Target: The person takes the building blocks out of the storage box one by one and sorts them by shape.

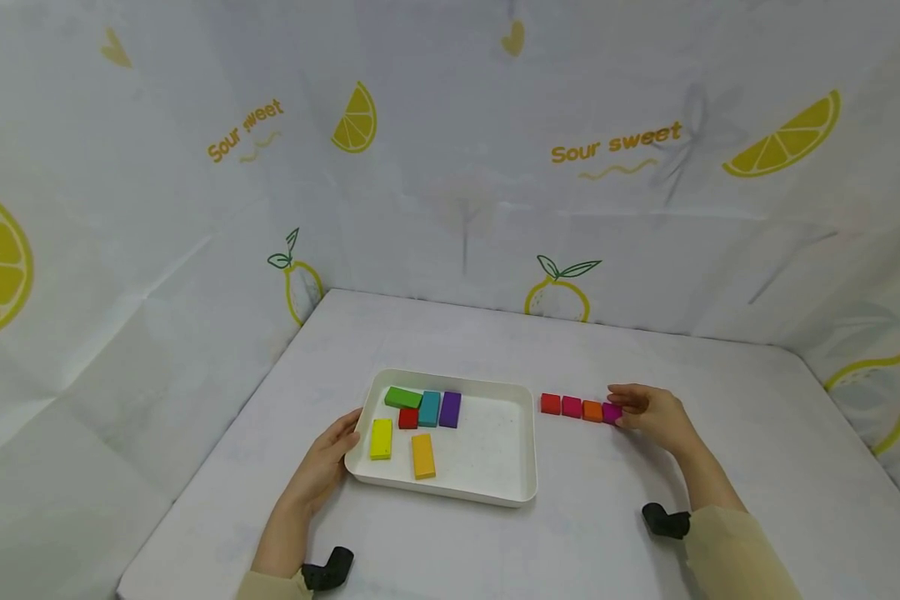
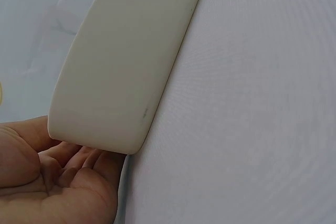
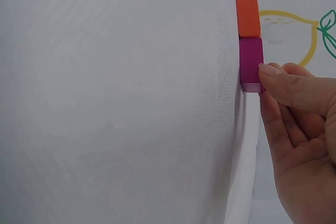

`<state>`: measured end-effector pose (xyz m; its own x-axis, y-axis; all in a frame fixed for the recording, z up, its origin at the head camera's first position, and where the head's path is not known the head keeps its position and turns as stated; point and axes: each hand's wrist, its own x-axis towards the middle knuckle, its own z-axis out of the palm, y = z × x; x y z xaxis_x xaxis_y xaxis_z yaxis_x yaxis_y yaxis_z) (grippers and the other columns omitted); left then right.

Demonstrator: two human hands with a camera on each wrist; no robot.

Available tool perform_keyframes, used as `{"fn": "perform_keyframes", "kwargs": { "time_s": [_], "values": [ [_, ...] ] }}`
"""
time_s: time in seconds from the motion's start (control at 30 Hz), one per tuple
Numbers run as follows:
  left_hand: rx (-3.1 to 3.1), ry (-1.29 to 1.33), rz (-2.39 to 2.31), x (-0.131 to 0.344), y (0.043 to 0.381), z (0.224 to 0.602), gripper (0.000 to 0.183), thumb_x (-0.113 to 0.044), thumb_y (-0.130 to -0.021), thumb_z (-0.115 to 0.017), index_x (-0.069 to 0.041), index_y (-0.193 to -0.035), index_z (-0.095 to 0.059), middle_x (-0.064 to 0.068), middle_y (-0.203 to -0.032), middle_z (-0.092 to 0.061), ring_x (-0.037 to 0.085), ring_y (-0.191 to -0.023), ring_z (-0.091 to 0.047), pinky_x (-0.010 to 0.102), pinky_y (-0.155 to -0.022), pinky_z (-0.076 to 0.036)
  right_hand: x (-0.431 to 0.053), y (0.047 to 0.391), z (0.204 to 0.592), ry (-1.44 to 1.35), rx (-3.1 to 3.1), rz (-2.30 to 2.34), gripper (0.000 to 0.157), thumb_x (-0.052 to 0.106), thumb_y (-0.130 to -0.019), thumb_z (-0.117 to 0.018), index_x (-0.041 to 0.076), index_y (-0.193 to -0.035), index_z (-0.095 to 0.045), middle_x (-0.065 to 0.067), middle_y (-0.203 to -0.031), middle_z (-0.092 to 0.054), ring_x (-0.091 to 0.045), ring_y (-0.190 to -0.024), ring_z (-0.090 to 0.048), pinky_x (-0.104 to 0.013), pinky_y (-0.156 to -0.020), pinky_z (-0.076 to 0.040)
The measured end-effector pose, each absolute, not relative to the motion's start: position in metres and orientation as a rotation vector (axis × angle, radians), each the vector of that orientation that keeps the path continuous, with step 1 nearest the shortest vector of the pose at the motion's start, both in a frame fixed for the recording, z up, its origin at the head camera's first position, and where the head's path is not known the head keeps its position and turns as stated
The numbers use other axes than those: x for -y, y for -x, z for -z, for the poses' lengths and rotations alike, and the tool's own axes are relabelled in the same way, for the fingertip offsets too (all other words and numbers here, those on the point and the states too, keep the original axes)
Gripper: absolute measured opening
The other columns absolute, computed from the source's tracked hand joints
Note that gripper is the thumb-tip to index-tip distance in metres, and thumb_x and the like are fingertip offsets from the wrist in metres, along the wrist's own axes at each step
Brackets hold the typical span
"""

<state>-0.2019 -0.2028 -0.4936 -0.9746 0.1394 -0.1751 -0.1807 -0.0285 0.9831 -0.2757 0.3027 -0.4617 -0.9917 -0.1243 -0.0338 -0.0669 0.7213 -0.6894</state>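
My left hand (image 1: 327, 460) grips the left end of a white tray (image 1: 495, 498), its thumb at the rim. In the left wrist view, the fingers curl at the tray's corner (image 2: 100, 93). To the tray's right, red (image 1: 551, 403), pink-red (image 1: 572, 407), orange (image 1: 592, 411) and magenta (image 1: 611, 413) blocks stand in a line. My right hand (image 1: 656, 417) pinches the magenta block at the line's right end between thumb and fingers. The right wrist view shows the thumb on this magenta block (image 3: 251, 59), which sits right against the orange one.
Inside the tray lie green (image 1: 402, 397), teal (image 1: 429, 409), purple (image 1: 450, 410), small red (image 1: 408, 418), yellow (image 1: 381, 439) and orange-yellow (image 1: 423, 456) blocks. A white table (image 1: 450, 550) bears everything. Behind it hangs a lemon-print cloth (image 1: 435, 200).
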Motion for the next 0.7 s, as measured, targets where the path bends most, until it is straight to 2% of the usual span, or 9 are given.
{"fn": "perform_keyframes", "kwargs": {
  "time_s": [0.5, 0.7],
  "values": [
    [-2.017, 0.059, -2.104, 0.2030, 0.2026, 0.4945, 0.052, -0.012, -0.106, -0.036, -0.004, -0.156, -0.021, 0.019, -0.165, -0.018, 0.035, -0.154, -0.017, 0.053, -0.124, -0.020, -0.3022, 0.2760, 0.4606, 0.153, -2.823, 1.141, 0.050, 0.001, -0.087, -0.067, 0.002, -0.136, -0.057, -0.023, -0.132, -0.064, -0.038, -0.118, -0.062, -0.038, -0.093, -0.057],
    [-2.018, 0.049, -2.102, 0.2031, 0.2025, 0.4935, 0.052, -0.012, -0.106, -0.036, -0.004, -0.156, -0.022, 0.019, -0.165, -0.018, 0.035, -0.154, -0.017, 0.053, -0.124, -0.020, -0.3045, 0.2765, 0.4604, 0.182, -2.817, 1.131, 0.049, 0.001, -0.087, -0.067, 0.003, -0.135, -0.058, -0.022, -0.131, -0.065, -0.038, -0.118, -0.061, -0.043, -0.095, -0.056]
  ]
}}
